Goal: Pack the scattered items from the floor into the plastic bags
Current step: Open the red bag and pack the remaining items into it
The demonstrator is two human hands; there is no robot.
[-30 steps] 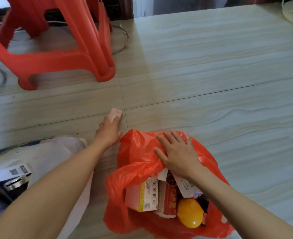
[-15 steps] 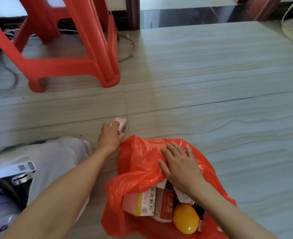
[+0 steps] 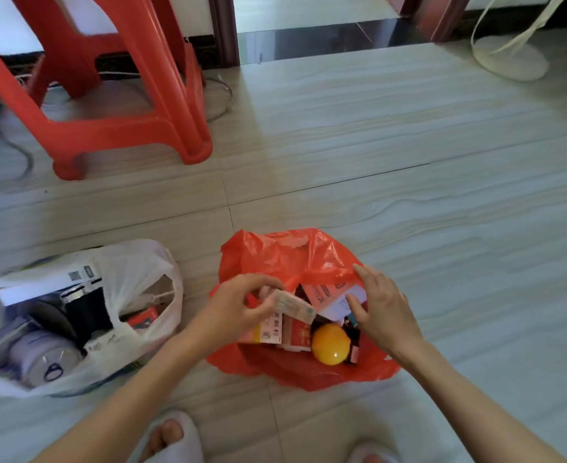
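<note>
Floor point(image 3: 409, 135) is pale tile, bare of loose items in the part in view. Red stool point(image 3: 115, 105) stands at far left, well apart from the work. White bag point(image 3: 131, 272) lies on the floor to the person's left, mouth open, already holding a box, dark items and a clear container. Red bag point(image 3: 275, 255) lies directly in front of the person, mouth facing them, with cartons and a yellow ball point(image 3: 330, 344) inside.

Left hand point(image 3: 238, 305) hangs over the red bag's left rim, fingers closed round a small box point(image 3: 293, 307). The box's long axis runs from the hand toward lower right, its free end already over the cartons in the opening. Right hand point(image 3: 380, 312) is at the bag's right side, fingers spread and loosely bent, thumb touching a white and red carton point(image 3: 328, 295); it seems to hold the mouth wide, though any real grip can't be made out.

Judgement: opening sits just below and right of the box, so the left hand is the nearer one and only needs to drop it in along that axis.
</note>
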